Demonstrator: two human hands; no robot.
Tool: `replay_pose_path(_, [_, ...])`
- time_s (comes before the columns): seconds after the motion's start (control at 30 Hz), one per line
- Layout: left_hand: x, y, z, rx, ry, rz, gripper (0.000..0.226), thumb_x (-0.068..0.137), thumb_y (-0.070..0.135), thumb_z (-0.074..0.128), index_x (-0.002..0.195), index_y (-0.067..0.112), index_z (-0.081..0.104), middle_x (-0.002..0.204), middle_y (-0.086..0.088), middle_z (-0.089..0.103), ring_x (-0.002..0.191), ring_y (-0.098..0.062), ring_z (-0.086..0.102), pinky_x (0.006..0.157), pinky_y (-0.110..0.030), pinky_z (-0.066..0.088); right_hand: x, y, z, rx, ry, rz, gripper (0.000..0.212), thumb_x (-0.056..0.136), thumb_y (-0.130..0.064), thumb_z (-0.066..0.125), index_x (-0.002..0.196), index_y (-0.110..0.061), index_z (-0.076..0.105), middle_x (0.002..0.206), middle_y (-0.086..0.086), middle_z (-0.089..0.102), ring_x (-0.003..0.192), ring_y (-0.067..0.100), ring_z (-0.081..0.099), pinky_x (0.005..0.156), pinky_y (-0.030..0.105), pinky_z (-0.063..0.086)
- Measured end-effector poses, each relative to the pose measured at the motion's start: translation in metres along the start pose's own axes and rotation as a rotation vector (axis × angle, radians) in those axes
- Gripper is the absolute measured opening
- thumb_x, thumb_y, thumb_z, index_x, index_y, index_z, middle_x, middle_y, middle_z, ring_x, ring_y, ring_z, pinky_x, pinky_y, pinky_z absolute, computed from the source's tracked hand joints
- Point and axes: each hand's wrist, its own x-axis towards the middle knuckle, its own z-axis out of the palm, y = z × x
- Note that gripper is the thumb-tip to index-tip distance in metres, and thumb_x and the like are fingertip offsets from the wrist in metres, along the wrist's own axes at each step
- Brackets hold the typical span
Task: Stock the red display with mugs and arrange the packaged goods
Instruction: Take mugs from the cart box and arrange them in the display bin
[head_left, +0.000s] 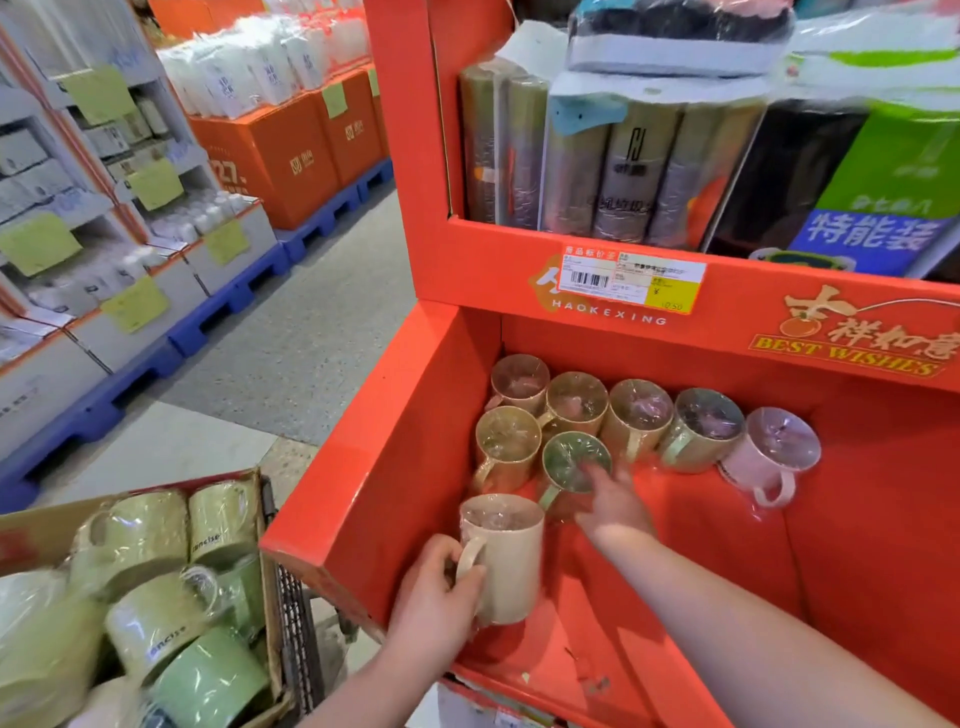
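Centrally, a red cardboard display stand (400, 415) fills the middle and right of the frame, with an upper shelf and a deep open bin below it. On the upper shelf, at the top of the frame, stand plastic-wrapped packs of grey-gold rolls (623, 171), and just to their right a green and blue printed package (893, 182).

At the lower left sits a brown cardboard box (130, 494) holding shrink-wrapped green and cream mugs (150, 525) lying on their sides.

Inside the red bin, seven film-wrapped mugs stand close together towards the back wall. A pale pink mug (774, 457) is the rightmost of these and a green mug (574, 460) the nearest.

Lower down, at the front left of the bin, is a cream film-wrapped mug (501, 556), upright. The left hand (436, 592) holds it with its fingers curled round the handle.

The right hand (615, 501) reaches across the bin and meets the green mug's near rim. It is blurred, so whether it grasps the mug or only touches it I cannot tell.

A white and yellow price label (631, 280) is stuck on the front lip of the upper shelf.
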Motion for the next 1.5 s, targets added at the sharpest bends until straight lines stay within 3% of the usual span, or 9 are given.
replay_pose_path(0.27, [0.004, -0.007, 0.003, 0.005, -0.009, 0.008, 0.012, 0.079, 0.027, 0.06, 0.077, 0.019, 0.051, 0.073, -0.011, 0.065, 0.069, -0.031, 0.062, 0.066, -0.043, 0.049, 0.029, 0.011, -0.004, -0.131, 0.151, -0.09, 0.032, 0.089, -0.007, 0.051, 0.12, -0.015, 0.056, 0.132, 0.014, 0.037, 0.104, 0.036, 0.061, 0.091, 0.039, 0.047])
replay_pose_path(0.67, [0.016, -0.003, 0.016, 0.002, -0.022, 0.019, 0.013, 0.085, 0.012, 0.06, 0.078, 0.014, 0.05, 0.068, 0.001, 0.059, 0.056, -0.01, 0.05, 0.054, -0.022, 0.04, 0.028, 0.017, -0.014, -0.151, 0.089, -0.147, 0.028, 0.085, -0.014, 0.06, 0.113, -0.018, 0.057, 0.129, 0.007, 0.039, 0.11, 0.032, 0.057, 0.096, 0.038, 0.045])
replay_pose_path(0.77, [0.019, 0.003, 0.023, 0.011, -0.021, 0.041, 0.019, 0.085, 0.009, 0.059, 0.074, 0.017, 0.047, 0.062, 0.005, 0.057, 0.053, -0.011, 0.054, 0.052, -0.024, 0.041, 0.016, 0.019, -0.019, -0.113, 0.173, -0.193, 0.035, 0.083, -0.016, 0.061, 0.117, -0.016, 0.057, 0.138, 0.006, 0.039, 0.122, 0.03, 0.048, 0.102, 0.034, 0.039])
replay_pose_path(0.9, [0.022, 0.009, 0.035, 0.035, -0.035, 0.064, 0.021, 0.084, 0.01, 0.06, 0.073, 0.019, 0.045, 0.063, 0.004, 0.055, 0.058, -0.018, 0.054, 0.058, -0.031, 0.041, -0.012, 0.018, -0.027, 0.177, 0.119, -0.29, 0.027, 0.086, -0.024, 0.063, 0.11, -0.013, 0.061, 0.118, 0.001, 0.051, 0.116, 0.022, 0.05, 0.094, 0.023, 0.035])
replay_pose_path(1.0, [0.022, 0.016, 0.047, 0.05, -0.062, 0.121, 0.023, 0.085, 0.01, 0.06, 0.073, 0.022, 0.045, 0.067, 0.003, 0.055, 0.065, -0.022, 0.053, 0.066, -0.037, 0.044, -0.034, 0.022, -0.036, 0.282, -0.124, -0.341, 0.075, 0.064, -0.063, 0.057, 0.125, -0.019, 0.054, 0.121, -0.007, 0.046, 0.116, 0.01, 0.045, 0.097, 0.017, 0.034])
replay_pose_path(1.07, [0.022, 0.018, 0.056, 0.041, -0.096, 0.149, 0.021, 0.085, 0.009, 0.059, 0.073, 0.021, 0.047, 0.067, 0.003, 0.054, 0.066, -0.022, 0.052, 0.068, -0.039, 0.046, -0.041, 0.029, -0.037, 0.192, -0.251, -0.36, 0.096, 0.055, -0.069, 0.058, 0.138, -0.023, 0.042, 0.136, -0.006, 0.038, 0.129, 0.008, 0.036, 0.104, 0.013, 0.025])
replay_pose_path(1.2, [0.022, 0.025, 0.07, 0.012, -0.205, 0.196, 0.011, 0.076, 0.026, 0.063, 0.083, 0.023, 0.054, 0.079, 0.002, 0.062, 0.079, -0.024, 0.06, 0.08, -0.043, 0.05, -0.043, 0.054, -0.04, 0.158, -0.154, -0.24, 0.081, 0.064, -0.046, 0.082, 0.134, -0.026, 0.045, 0.126, -0.007, 0.041, 0.123, 0.01, 0.043, 0.1, 0.015, 0.03])
replay_pose_path(1.33, [0.024, 0.013, 0.073, 0.269, -0.242, 0.217, 0.048, 0.086, 0.034, 0.064, 0.129, 0.019, 0.047, 0.123, -0.001, 0.054, 0.119, -0.018, 0.051, 0.1, -0.026, 0.037, -0.041, 0.079, -0.049, 0.208, 0.01, -0.1, 0.088, 0.058, -0.034, 0.081, 0.135, -0.022, 0.041, 0.126, 0.0, 0.038, 0.122, 0.017, 0.044, 0.09, 0.012, 0.029])
replay_pose_path(1.5, [0.016, -0.015, 0.054, 0.749, -0.273, 0.282, 0.038, 0.092, 0.043, 0.048, 0.125, 0.025, 0.048, 0.125, 0.002, 0.054, 0.118, -0.017, 0.051, 0.095, -0.028, 0.04, -0.021, 0.084, -0.057, 0.239, 0.094, 0.002, 0.092, 0.066, -0.023, 0.081, 0.142, -0.018, 0.03, 0.138, 0.01, 0.029, 0.128, 0.026, 0.041, 0.103, 0.023, 0.031])
